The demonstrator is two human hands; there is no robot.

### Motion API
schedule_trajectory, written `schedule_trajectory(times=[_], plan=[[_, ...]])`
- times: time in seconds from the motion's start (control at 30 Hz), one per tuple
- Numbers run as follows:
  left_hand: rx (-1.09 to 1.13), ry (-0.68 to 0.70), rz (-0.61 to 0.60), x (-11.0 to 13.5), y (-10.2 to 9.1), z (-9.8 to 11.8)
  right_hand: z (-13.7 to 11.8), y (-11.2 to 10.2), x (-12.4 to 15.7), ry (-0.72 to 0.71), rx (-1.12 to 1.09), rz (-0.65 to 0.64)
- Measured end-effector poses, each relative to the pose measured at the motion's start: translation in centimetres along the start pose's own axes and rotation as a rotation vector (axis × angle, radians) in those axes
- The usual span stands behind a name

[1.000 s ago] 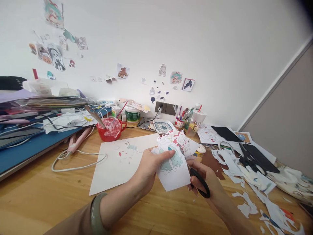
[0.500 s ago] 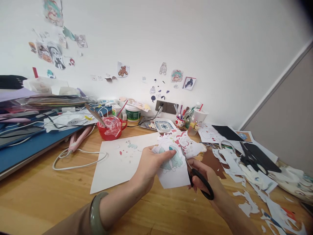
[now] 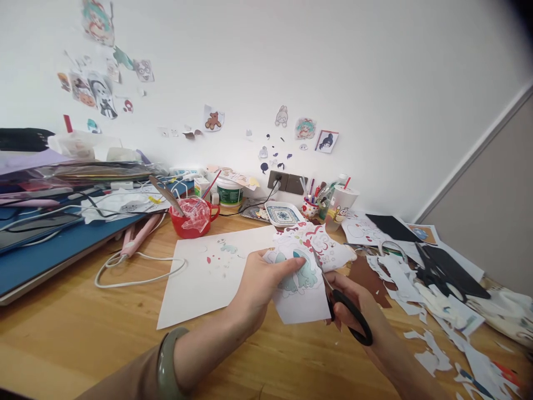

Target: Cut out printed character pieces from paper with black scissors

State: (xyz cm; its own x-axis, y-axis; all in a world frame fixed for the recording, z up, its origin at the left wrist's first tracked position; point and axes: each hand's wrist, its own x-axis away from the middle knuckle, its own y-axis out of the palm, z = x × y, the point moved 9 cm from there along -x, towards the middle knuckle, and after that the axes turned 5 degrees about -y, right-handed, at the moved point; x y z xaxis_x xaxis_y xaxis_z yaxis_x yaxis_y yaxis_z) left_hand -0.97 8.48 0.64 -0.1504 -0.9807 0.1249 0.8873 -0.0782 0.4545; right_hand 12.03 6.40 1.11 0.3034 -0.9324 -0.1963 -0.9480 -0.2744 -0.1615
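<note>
My left hand (image 3: 262,278) pinches a sheet of paper (image 3: 300,314) printed with a teal-haired cartoon figure, thumb on top and the other fingers hidden beneath. My right hand (image 3: 353,294) is closed round the black handles of a pair of scissors (image 3: 356,322). Their blades meet the paper along the right side of the figure. Red and pink printed motifs cover the far part of the held paper (image 3: 331,250). Under and left of my left hand lies a white sheet (image 3: 191,294) bearing small coloured cutouts.
A red mug (image 3: 191,219) with clear plastic in it stands at the left, near a pink wand-like tool (image 3: 139,236) with a white cord. Paper scraps (image 3: 433,353) and other scissors (image 3: 437,272) lie at the right. A patterned dish (image 3: 283,214) and drink cup (image 3: 339,205) stand behind.
The whole view has shifted, so everything appears slightly farther right. Both hands keep their holds, with the scissor blades still at the paper's right side.
</note>
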Motion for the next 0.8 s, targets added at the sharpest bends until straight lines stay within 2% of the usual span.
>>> schedule_trajectory(times=[0.4, 0.8], plan=[[0.024, -0.027, 0.014, 0.04, -0.01, -0.18, -0.74, 0.48, 0.08, 0.015, -0.042, -0.019], [0.029, -0.037, 0.011, 0.09, 0.09, -0.27, -0.06, 0.06, 0.24, 0.037, -0.075, 0.011]])
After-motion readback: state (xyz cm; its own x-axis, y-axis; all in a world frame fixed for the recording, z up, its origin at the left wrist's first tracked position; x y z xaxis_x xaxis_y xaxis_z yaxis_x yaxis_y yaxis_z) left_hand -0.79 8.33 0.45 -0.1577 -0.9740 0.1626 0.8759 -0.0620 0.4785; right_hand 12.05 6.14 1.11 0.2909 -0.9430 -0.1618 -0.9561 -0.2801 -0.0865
